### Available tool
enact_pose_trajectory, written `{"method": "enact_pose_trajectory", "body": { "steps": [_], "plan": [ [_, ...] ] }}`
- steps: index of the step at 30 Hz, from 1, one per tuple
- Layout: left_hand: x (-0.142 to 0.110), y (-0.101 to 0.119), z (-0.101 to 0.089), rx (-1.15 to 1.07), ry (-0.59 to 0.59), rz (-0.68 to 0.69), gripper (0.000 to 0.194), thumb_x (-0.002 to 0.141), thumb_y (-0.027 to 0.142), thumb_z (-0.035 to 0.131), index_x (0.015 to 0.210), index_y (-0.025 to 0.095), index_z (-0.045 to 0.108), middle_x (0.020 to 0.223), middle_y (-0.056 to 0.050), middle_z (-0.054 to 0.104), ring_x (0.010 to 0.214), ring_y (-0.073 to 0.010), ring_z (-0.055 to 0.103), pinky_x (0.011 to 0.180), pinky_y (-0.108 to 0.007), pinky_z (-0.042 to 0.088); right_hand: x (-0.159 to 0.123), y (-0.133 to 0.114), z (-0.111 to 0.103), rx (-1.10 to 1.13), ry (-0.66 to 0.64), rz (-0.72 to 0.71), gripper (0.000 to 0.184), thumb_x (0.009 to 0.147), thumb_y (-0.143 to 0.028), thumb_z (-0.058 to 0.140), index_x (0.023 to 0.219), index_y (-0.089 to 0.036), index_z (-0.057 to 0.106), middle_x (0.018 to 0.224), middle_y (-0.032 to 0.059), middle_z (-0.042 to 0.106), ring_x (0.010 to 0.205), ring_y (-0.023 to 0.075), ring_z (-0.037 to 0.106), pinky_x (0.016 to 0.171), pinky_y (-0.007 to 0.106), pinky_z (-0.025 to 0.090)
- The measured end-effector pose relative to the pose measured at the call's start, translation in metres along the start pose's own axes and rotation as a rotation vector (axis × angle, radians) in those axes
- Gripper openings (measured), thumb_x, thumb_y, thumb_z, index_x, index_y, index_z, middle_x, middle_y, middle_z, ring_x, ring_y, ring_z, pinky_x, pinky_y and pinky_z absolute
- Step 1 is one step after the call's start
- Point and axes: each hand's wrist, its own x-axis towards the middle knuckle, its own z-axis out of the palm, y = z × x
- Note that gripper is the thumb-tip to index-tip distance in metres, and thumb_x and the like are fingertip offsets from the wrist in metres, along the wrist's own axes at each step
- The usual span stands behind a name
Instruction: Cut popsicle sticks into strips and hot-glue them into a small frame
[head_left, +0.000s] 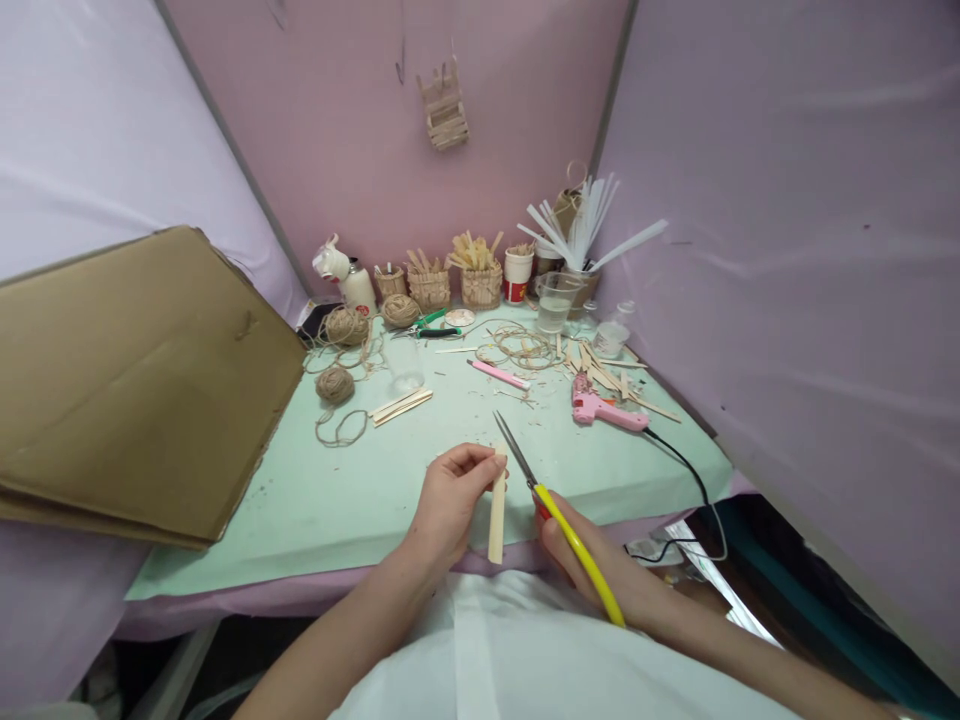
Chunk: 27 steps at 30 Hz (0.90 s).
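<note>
My left hand (pixel 457 495) pinches a flat pale wooden stick (pixel 497 515) near its upper end, and the stick hangs down past the table's front edge. In my right hand (pixel 566 545) are scissors (pixel 574 550) with a long yellow handle and a bit of red showing by the fingers. Their narrow pointed metal blades face up and away from me. The blades lie just to the right of the stick, apart from it. Part of my right hand is hidden behind the yellow handle.
A pink glue gun (pixel 600 408) with a black cord and loose wooden strips (pixel 600 375) lie at right. A pink cutter (pixel 499 374) and green-handled pliers (pixel 431 325) are farther back. Twine balls (pixel 334 384) and a stick bundle (pixel 401 406) sit left, near large cardboard (pixel 150 370).
</note>
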Motion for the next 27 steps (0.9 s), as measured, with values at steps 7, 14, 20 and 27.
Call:
{"method": "enact_pose_trajectory", "body": {
  "steps": [7,14,20,27],
  "plan": [
    [0.0004,-0.0045,0.0,0.031,0.007,0.059,0.015,0.067,0.029,0.072,0.067,0.016,0.066,0.062,0.001,0.06,0.062,-0.01,0.053,0.065,-0.023,0.043,0.0021,-0.0036,0.0037,-0.014,-0.006,-0.014,0.032,0.091,-0.05,0.028,0.082,-0.022,0.038,0.077,-0.0005,0.04,0.068,0.0156,0.035,0.066,0.033,0.038],
    [0.0001,-0.0063,0.0014,0.049,0.047,0.073,0.015,0.066,0.03,0.072,0.066,0.016,0.065,0.062,0.001,0.059,0.061,-0.0101,0.051,0.063,-0.023,0.042,0.0034,-0.0042,0.0065,-0.031,0.022,-0.009,0.034,0.09,-0.053,0.033,0.084,-0.021,0.041,0.076,-0.0005,0.04,0.068,0.0149,0.036,0.066,0.032,0.039],
    [0.0016,-0.0068,0.0009,0.071,0.044,0.065,0.015,0.068,0.029,0.071,0.067,0.015,0.064,0.061,0.001,0.059,0.061,-0.0099,0.051,0.063,-0.023,0.041,0.0038,-0.0039,0.0054,-0.036,0.018,0.006,0.037,0.088,-0.056,0.035,0.083,-0.02,0.041,0.077,-0.0006,0.04,0.069,0.0147,0.036,0.067,0.033,0.04],
    [0.0004,-0.0038,-0.0014,0.063,-0.005,0.028,0.014,0.067,0.026,0.071,0.065,0.015,0.063,0.06,0.001,0.058,0.059,-0.0086,0.049,0.061,-0.022,0.039,0.0022,-0.0042,0.0037,0.029,0.001,0.063,0.028,0.09,-0.046,0.036,0.077,-0.021,0.037,0.07,-0.003,0.037,0.064,0.0131,0.032,0.061,0.029,0.035]
  ]
}}
